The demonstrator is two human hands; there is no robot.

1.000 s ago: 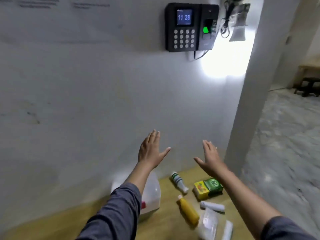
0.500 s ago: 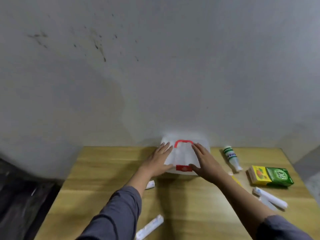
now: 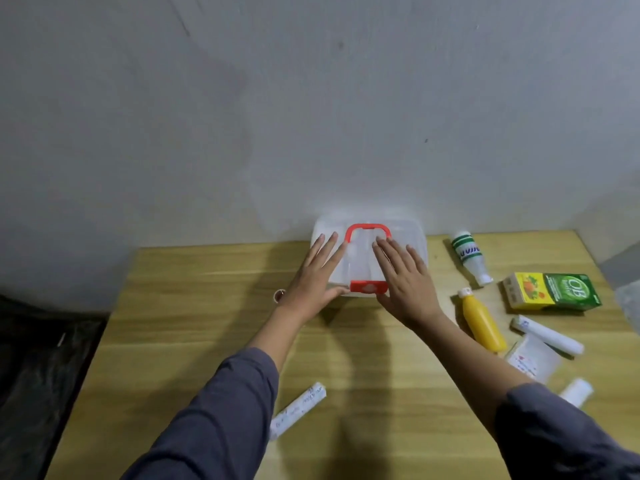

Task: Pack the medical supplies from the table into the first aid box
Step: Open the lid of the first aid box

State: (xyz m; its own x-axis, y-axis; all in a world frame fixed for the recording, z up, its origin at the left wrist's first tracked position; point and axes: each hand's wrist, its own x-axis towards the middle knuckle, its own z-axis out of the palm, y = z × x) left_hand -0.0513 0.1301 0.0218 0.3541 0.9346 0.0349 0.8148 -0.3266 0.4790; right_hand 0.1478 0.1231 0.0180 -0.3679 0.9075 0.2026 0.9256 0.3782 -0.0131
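A translucent white first aid box (image 3: 410, 233) with a red handle and red front latch stands closed at the table's far edge against the wall. My left hand (image 3: 317, 275) lies flat on its left side, fingers spread. On the box's right side my right hand (image 3: 403, 280) rests the same way. To the right lie a white bottle with green stripes (image 3: 469, 254), a yellow bottle (image 3: 479, 322), a green and yellow carton (image 3: 552, 291), a white roll (image 3: 547, 334), a clear packet (image 3: 531, 358) and another white roll (image 3: 576, 391). A wrapped roll (image 3: 298, 408) lies near my left sleeve.
The wooden table (image 3: 194, 306) stands against a grey wall. A small round item (image 3: 278, 295) sits just left of my left wrist. Dark floor or covering (image 3: 34, 375) shows past the table's left edge.
The view dropped from the wall and keypad down to the table. Both hands came down from the air onto the box lid and now lie slightly further forward on it.
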